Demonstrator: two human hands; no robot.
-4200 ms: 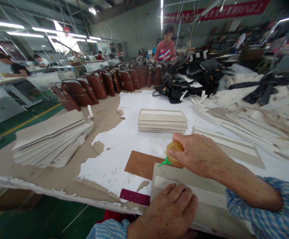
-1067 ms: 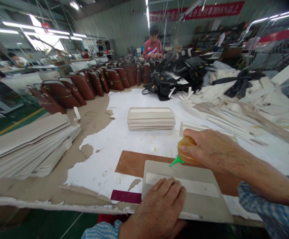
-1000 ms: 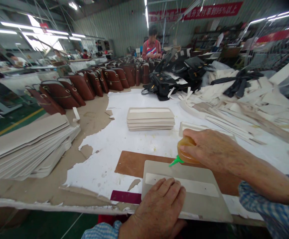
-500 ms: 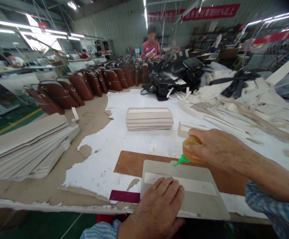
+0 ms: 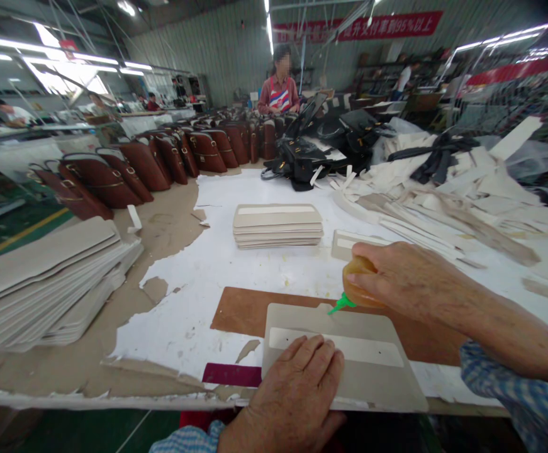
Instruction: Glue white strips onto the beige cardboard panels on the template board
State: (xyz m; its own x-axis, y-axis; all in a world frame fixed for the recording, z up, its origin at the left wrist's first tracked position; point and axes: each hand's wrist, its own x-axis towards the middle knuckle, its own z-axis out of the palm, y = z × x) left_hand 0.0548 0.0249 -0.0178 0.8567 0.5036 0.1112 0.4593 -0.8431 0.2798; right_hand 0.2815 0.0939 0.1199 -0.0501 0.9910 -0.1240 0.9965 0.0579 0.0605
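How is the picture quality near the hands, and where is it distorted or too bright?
Head view: the right hand, glue bottle and grey panel under the left hand are sharp; edges bend from the wide lens; ceiling lights glare white; far right looks blurred.

Nearest the table edge lies the flat panel on a backing sheet, the left hand pressing its near side, the right hand over its far edge with the glue bottle tipped onto it. Behind sits a small stack of panels; far left, a fanned pile of boards. Bags line up behind that, loose strips spread to the right, and a co-worker stands at the far end
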